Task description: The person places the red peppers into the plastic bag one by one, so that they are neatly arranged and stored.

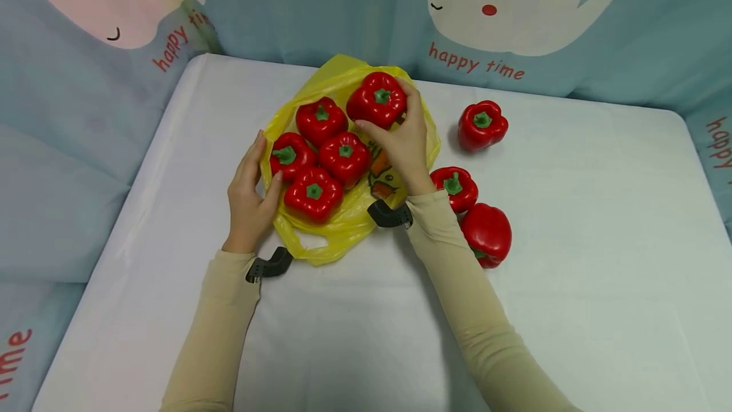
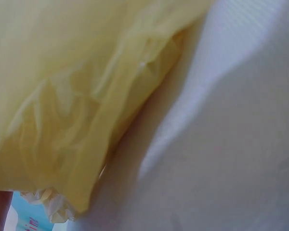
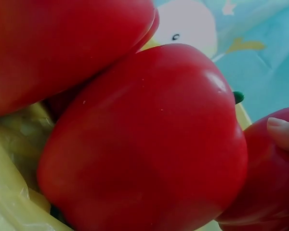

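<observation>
Pale blue fabric printed with cartoon faces and "happy time" [image 1: 320, 11] hangs behind a tabletop covered in white cloth [image 1: 600, 247]. On it lies a thin yellow plastic bag with a printed cartoon [image 1: 357, 221], its handle loop spread towards the person.

The right hand [image 1: 408, 145] has thumb and fingers clamped on the sides of a glossy, lobed red bell pepper with a green stem [image 1: 377, 103], over the bag's far right part; whether it touches the plastic underneath I cannot tell. That side grip probably suits its rounded, slick body and keeps the stem free. The left hand [image 1: 251, 192] has its thumb apart from its fairly straight fingers, resting against the bag's left edge, likely to steady the plastic around the contents.

The held pepper's stem faces up, so its stem-to-base axis seems near upright, slightly tilted. Four similar red peppers [image 1: 345, 161] huddle within the bag, stems mostly up, the leftmost leaning left. Right of the bag, two loose red peppers [image 1: 483, 126] show their stems upward, while a tipped red pepper [image 1: 487, 231] points its stem towards the person.
</observation>
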Demonstrator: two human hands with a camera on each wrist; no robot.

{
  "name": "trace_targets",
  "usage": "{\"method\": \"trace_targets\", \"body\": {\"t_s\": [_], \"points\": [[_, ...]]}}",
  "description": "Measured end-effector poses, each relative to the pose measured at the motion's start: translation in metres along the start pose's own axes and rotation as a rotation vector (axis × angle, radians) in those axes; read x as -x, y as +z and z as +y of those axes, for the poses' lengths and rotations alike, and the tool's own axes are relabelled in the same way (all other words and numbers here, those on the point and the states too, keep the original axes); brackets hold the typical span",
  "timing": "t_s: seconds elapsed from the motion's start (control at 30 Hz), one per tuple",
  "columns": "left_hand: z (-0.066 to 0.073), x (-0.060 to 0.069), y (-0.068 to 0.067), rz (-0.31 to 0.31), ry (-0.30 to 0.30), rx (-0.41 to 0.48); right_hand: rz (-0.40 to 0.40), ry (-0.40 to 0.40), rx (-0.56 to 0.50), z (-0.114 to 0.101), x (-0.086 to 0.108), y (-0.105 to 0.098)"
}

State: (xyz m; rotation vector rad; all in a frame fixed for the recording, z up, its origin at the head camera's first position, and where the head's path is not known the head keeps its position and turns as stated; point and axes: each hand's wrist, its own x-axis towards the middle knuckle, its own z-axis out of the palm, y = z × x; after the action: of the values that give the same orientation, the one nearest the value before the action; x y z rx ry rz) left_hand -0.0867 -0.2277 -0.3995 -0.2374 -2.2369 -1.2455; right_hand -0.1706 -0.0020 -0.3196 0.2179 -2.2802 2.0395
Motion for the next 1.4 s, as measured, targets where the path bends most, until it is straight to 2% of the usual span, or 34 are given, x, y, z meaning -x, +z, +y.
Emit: {"method": "trace_targets", "body": {"t_s": [0.13,0.23,0.43,0.7,0.8,0.87,1.0,1.07,1.23,1.4], "points": [[0.0,0.0,0.0,-0.007,-0.008,-0.005,0.008,-0.003,0.002,0.021,-0.01,0.002],[0.0,0.001,-0.001,-0.007,-0.011,-0.014,0.016,-0.013,0.041,0.027,-0.014,0.005],[0.0,0.0,-0.001,-0.003,-0.008,-0.003,0.025,-0.05,0.118,0.027,-0.019,0.011],[0.002,0.0,0.0,-0.004,-0.021,0.004,0.017,-0.018,0.213,0.025,-0.025,0.015],[0.008,-0.001,0.0,-0.001,-0.023,-0.005,-0.002,0.004,0.273,0.022,-0.029,0.017],[0.017,-0.003,-0.001,-0.001,-0.023,-0.007,-0.018,0.023,0.304,0.02,-0.031,0.017],[0.033,-0.006,-0.003,-0.003,-0.023,0.005,-0.048,0.05,0.313,0.021,-0.033,0.017],[0.031,-0.005,-0.003,-0.005,-0.024,0.003,-0.063,0.069,0.306,0.022,-0.034,0.016],[0.007,-0.002,0.001,-0.005,-0.029,-0.004,-0.079,0.1,0.317,0.023,-0.036,0.016],[0.001,0.0,0.001,-0.005,-0.031,0.014,-0.061,0.105,0.332,0.026,-0.037,0.019]]}}
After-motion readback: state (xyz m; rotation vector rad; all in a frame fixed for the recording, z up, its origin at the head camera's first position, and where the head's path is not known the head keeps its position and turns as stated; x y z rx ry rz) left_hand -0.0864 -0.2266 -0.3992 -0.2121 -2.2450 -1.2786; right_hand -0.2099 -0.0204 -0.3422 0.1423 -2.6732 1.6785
